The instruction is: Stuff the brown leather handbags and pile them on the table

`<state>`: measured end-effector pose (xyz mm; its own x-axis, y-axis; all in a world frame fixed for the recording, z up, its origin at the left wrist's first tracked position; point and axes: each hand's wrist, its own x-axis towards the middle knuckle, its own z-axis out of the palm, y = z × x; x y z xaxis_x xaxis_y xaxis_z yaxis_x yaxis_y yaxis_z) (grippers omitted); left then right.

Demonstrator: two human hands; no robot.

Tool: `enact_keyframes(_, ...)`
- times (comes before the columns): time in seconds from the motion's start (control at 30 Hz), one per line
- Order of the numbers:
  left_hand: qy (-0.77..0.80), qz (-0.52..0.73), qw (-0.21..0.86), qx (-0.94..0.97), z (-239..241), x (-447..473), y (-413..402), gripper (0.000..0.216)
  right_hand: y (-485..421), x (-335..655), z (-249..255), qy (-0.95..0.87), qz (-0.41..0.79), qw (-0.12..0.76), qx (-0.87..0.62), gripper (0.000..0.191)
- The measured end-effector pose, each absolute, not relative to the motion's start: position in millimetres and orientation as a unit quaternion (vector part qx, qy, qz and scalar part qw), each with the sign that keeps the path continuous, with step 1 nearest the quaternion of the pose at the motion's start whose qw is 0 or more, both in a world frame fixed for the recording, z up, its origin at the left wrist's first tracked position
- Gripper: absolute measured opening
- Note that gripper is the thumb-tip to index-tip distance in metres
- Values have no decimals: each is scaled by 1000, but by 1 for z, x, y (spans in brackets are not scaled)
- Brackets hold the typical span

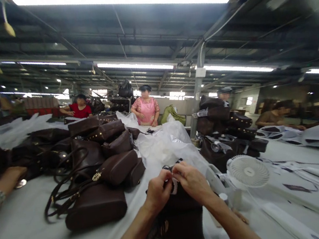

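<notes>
A dark brown handbag [183,223] stands upright on the table right in front of me. Above its top, my left hand [158,191] and my right hand [191,180] meet with fingertips pinched close together. A small pale strip [175,186] shows just under the fingers, and thin dark straps or cords [168,168] lie behind them. What exactly the fingertips hold is too small and blurred to name. A dark tag-like piece [151,237] hangs at the bag's left side.
Brown handbags [96,207] are heaped on the left; another stack [215,126] stands back right. Clear plastic wrapping [166,143] lies ahead. A white fan [249,171] is right of my hands. A co-worker's hand [16,176] reaches in at left; a person in a pink apron [147,111] stands opposite.
</notes>
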<state>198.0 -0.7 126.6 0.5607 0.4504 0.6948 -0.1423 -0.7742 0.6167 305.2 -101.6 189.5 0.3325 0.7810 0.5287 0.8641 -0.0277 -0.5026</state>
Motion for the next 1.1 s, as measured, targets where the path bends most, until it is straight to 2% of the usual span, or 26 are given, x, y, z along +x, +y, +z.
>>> enact_keyframes(0.13,67,414,331,845,135,194,2,15,-91,308,204,-527,-100,374,-757,14)
enact_keyframes(0.27,12,357,351,866,144,190,8,17,-81,314,213,-512,5,403,-758,14)
enact_keyframes(0.33,-24,330,344,879,145,189,11,27,-78,316,218,-517,54,420,-744,14)
enact_keyframes(0.4,-41,315,323,892,143,190,13,36,-76,315,222,-528,67,426,-732,15)
enact_keyframes(0.57,-7,286,245,927,143,195,15,32,-72,304,225,-495,75,468,-728,14)
enact_keyframes(0.77,61,263,120,955,157,200,15,11,-69,294,230,-584,-71,399,-703,11)
enact_keyframes(0.93,99,257,58,960,147,196,9,20,-67,291,227,-596,4,403,-694,14)
enact_keyframes(1.1,49,237,89,966,138,197,-1,25,-67,288,220,-552,3,447,-704,13)
